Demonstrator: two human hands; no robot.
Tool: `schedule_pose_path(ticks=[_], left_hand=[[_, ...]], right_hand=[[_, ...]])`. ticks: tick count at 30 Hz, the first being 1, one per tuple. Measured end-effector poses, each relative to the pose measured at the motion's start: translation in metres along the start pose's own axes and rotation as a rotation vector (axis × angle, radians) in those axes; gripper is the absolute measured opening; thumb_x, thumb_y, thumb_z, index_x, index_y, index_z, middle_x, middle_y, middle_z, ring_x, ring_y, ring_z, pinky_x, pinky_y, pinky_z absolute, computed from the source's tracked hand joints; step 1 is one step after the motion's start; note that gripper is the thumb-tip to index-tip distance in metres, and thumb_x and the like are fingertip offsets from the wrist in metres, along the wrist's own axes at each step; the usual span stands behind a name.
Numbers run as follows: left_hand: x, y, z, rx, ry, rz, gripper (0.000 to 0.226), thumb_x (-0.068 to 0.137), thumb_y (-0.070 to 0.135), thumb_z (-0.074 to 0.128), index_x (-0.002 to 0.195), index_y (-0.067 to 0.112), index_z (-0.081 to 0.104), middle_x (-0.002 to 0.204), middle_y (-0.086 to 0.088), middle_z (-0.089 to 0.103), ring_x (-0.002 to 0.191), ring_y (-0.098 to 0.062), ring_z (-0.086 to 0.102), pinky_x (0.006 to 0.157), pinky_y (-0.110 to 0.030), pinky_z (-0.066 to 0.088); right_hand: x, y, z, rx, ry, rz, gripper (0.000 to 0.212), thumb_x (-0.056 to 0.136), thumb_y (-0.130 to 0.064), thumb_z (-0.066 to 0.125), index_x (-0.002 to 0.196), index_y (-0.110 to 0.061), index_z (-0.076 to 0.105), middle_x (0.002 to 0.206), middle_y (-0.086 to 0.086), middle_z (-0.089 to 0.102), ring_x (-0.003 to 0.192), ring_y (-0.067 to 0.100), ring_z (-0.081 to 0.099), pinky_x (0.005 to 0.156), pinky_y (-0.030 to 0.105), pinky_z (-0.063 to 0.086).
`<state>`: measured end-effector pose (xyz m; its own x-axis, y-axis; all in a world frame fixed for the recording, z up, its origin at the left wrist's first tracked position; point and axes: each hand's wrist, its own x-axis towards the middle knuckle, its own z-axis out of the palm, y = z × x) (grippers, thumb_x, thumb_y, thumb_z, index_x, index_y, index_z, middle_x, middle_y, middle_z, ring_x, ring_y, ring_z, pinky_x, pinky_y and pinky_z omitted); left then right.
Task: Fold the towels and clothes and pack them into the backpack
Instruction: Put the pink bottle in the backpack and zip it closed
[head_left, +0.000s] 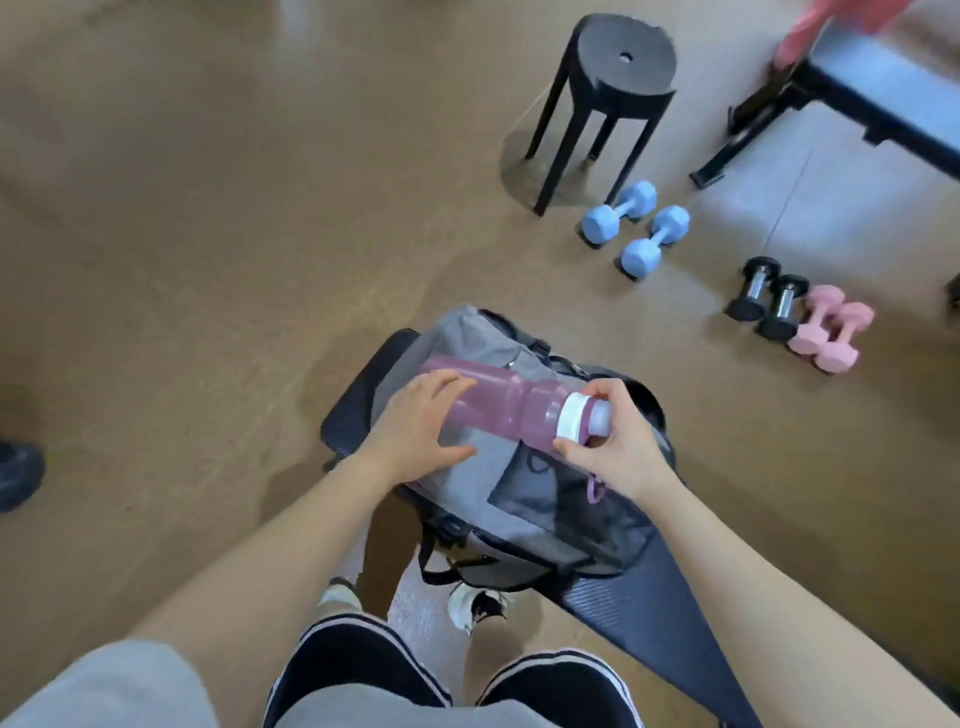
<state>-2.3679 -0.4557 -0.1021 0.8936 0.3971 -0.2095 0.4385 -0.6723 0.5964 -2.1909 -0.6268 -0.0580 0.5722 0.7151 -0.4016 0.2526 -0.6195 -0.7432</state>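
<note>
A grey backpack (467, 467) with a black mesh side pocket lies on a black stool in front of me. Over it I hold a pink water bottle (506, 402) lying sideways, its white cap to the right. My left hand (415, 431) wraps round the bottle's body with thumb below and fingers over the top. My right hand (615, 441) grips the cap end between fingers and thumb. A small pink loop hangs below my right hand. No towels or clothes show outside the bag.
A black round stool (605, 98) stands at the back. Two blue dumbbells (636, 231), black dumbbells (769, 299) and pink dumbbells (831, 330) lie on the brown floor to the right. A black bench frame (841, 98) is at the far right, a dark mat (654, 613) under my right forearm.
</note>
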Motion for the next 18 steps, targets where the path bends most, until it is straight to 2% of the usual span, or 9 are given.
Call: schedule_pose_path(ticks=[3,7,10,12,14,16,18], left_hand=[[0.042,0.041,0.009,0.163,0.002,0.125,0.077,0.075,0.036,0.072,0.140,0.014,0.037,0.142,-0.009,0.038,0.132,-0.028,0.033,0.109,-0.037,0.027],[0.083,0.063,0.017,0.223,-0.050,0.237,0.071,0.073,0.026,0.075,0.135,0.007,0.044,0.137,-0.016,0.045,0.126,-0.036,0.041,0.106,-0.042,0.034],[0.113,0.061,0.017,0.331,-0.091,0.318,0.082,0.059,0.033,0.084,0.129,0.006,0.050,0.128,-0.017,0.054,0.116,-0.036,0.052,0.098,-0.047,0.043],[0.132,0.058,0.015,0.367,-0.151,0.340,0.091,0.051,0.038,0.086,0.129,0.005,0.051,0.124,-0.018,0.057,0.112,-0.036,0.056,0.095,-0.047,0.043],[0.152,0.056,0.013,0.371,-0.221,0.349,0.092,0.053,0.042,0.084,0.131,0.007,0.048,0.126,-0.015,0.056,0.113,-0.033,0.055,0.097,-0.042,0.042],[0.170,0.052,0.013,0.394,-0.258,0.392,0.090,0.053,0.044,0.083,0.129,0.009,0.050,0.120,-0.012,0.059,0.105,-0.031,0.058,0.092,-0.038,0.045],[0.190,0.044,0.015,0.432,-0.260,0.445,0.091,0.042,0.046,0.084,0.120,0.013,0.051,0.106,-0.010,0.065,0.087,-0.030,0.063,0.080,-0.036,0.052]], right_hand=[[-0.003,0.025,-0.049,0.080,0.043,0.034,0.049,0.070,-0.008,0.077,0.103,-0.021,0.042,0.095,-0.003,0.054,0.077,0.010,0.054,0.065,0.018,0.044],[-0.003,0.059,-0.082,0.217,0.043,0.129,0.047,0.070,-0.009,0.076,0.099,-0.026,0.044,0.093,-0.004,0.055,0.064,0.001,0.055,0.059,0.017,0.046],[0.004,0.073,-0.094,0.320,0.037,0.157,0.045,0.063,-0.016,0.075,0.096,-0.028,0.047,0.089,-0.009,0.053,0.069,0.003,0.054,0.064,0.020,0.045],[0.014,0.080,-0.098,0.372,0.023,0.170,0.044,0.062,-0.015,0.073,0.094,-0.031,0.048,0.088,-0.010,0.053,0.068,0.003,0.054,0.064,0.021,0.046],[0.025,0.086,-0.100,0.400,0.009,0.197,0.045,0.062,-0.014,0.074,0.095,-0.031,0.049,0.090,-0.009,0.055,0.072,0.006,0.054,0.066,0.024,0.048],[0.038,0.094,-0.100,0.384,-0.007,0.245,0.048,0.062,-0.018,0.076,0.099,-0.034,0.051,0.095,-0.007,0.057,0.080,0.012,0.056,0.073,0.029,0.049],[0.055,0.099,-0.097,0.237,-0.021,0.271,0.052,0.065,-0.024,0.079,0.108,-0.034,0.051,0.104,-0.005,0.059,0.094,0.018,0.058,0.084,0.032,0.047]])
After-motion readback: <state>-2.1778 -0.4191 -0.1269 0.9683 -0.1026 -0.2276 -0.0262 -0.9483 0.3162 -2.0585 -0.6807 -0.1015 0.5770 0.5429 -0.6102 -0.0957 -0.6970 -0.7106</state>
